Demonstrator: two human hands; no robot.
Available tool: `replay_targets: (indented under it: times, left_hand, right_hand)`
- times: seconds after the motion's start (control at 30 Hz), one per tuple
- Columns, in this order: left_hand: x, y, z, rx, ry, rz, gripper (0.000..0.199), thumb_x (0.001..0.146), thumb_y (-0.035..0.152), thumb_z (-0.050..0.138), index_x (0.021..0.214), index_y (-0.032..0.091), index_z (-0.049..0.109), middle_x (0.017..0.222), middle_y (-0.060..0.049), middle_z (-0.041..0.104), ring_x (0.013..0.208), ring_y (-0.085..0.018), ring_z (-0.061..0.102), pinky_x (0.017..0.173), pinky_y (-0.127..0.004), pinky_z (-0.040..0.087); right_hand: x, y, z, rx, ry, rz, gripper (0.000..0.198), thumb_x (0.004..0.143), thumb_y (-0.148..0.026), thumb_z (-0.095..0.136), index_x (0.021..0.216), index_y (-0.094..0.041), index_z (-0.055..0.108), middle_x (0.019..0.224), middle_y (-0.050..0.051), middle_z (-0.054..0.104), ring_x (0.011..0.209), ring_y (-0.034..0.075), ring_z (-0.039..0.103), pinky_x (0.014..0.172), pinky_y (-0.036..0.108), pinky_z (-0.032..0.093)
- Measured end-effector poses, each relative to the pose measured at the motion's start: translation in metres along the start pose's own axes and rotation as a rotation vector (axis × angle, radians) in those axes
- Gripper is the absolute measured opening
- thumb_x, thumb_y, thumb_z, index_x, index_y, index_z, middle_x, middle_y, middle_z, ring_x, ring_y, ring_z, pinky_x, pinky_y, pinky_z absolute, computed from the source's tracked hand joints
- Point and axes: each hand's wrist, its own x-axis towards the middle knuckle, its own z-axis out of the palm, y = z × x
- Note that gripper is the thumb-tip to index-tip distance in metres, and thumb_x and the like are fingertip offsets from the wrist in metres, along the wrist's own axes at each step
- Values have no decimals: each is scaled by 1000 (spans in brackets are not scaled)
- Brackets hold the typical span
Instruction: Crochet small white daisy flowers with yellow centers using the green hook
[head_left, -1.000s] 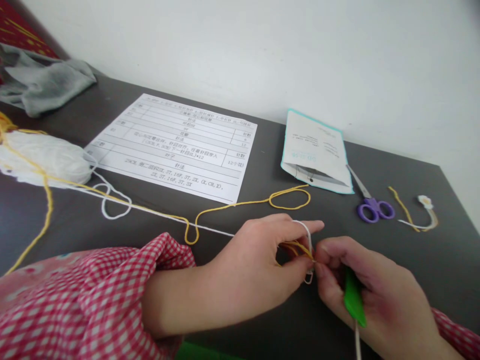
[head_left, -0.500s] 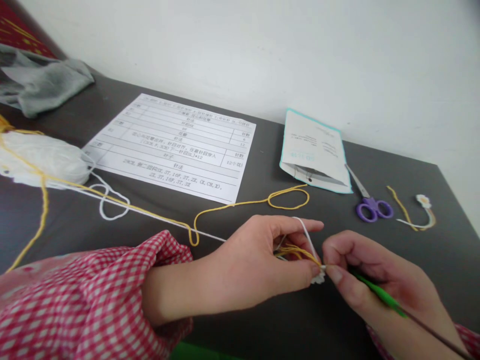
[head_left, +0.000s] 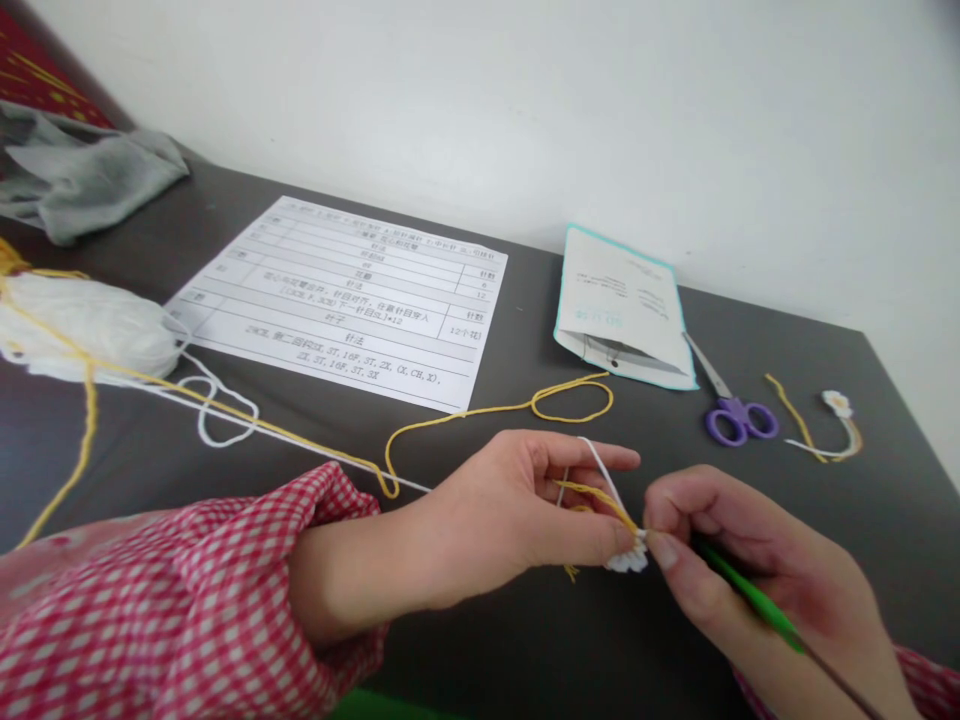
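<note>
Over at the upper left of the frame a grey cloth point(head_left: 82, 175) lies bunched, and below it a bundle of white yarn point(head_left: 90, 325) sits on the dark table point(head_left: 862, 520), with yellow yarn point(head_left: 465, 410) and a white strand point(head_left: 225, 415) trailing out across the surface in loose loops. That slack looks like the main risk: the two strands cross near the red-checked sleeve point(head_left: 187, 600), and a tug from the work could snag or knot them there. A printed pattern sheet point(head_left: 345, 300) lies in the middle.

Lower centre, the left hand point(head_left: 510, 515) pinches a small white crochet piece point(head_left: 628, 558) between thumb and fingers, the white strand looped over its forefinger. Touching it, the right hand point(head_left: 757, 570) is closed around a green-handled crochet hook point(head_left: 757, 605), fingertips pressed at the piece. The piece is tiny and barely held; I'd guess a slip of the hook could drop the working loop or split the yarn.

Further right lie a white packet point(head_left: 622, 300), purple scissors point(head_left: 731, 415) and a little finished flower point(head_left: 836, 403), well apart from the hands.
</note>
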Motion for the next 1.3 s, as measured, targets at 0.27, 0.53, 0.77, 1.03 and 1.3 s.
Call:
replay_targets:
  times: [0.27, 0.53, 0.77, 1.03, 1.3]
  left_hand:
    - [3, 0, 0, -37, 50, 35, 53, 62, 6, 84, 113, 13, 72, 70, 7, 68, 63, -5, 59, 67, -21, 44]
    - [0, -3, 2, 11, 74, 50, 56, 61, 2, 79, 116, 15, 72, 71, 6, 67, 64, -7, 57, 64, -21, 41]
    - [-1, -2, 3, 132, 64, 67, 47, 65, 5, 73, 110, 16, 74, 72, 5, 63, 65, -8, 55, 65, -23, 41]
    - [-4, -6, 3, 313, 5, 111, 51, 71, 14, 68, 121, 19, 70, 81, 2, 63, 73, -11, 57, 73, -26, 46]
    - [-11, -3, 6, 504, 20, 289, 48, 77, 11, 61, 122, 23, 70, 84, 3, 64, 74, -9, 56, 74, -21, 49]
  right_hand:
    - [-5, 0, -4, -195, 26, -64, 17, 87, -19, 56, 97, -32, 57, 62, -7, 60, 47, 10, 58, 45, 17, 44]
    - [-2, 2, 0, -385, 61, -239, 11, 86, -19, 55, 85, -30, 54, 55, -9, 58, 41, 8, 57, 43, 20, 40]
    - [10, -8, 2, -429, 22, -312, 17, 78, -11, 48, 75, -27, 46, 48, -9, 52, 35, 7, 51, 39, 18, 36]
    - [4, -2, -3, -51, -136, -10, 18, 82, -12, 47, 72, -27, 50, 50, -9, 49, 38, 7, 47, 38, 15, 37]
    - [5, 3, 1, 550, -207, 503, 23, 80, -40, 69, 69, -22, 61, 61, -2, 49, 54, 12, 41, 50, 23, 36]
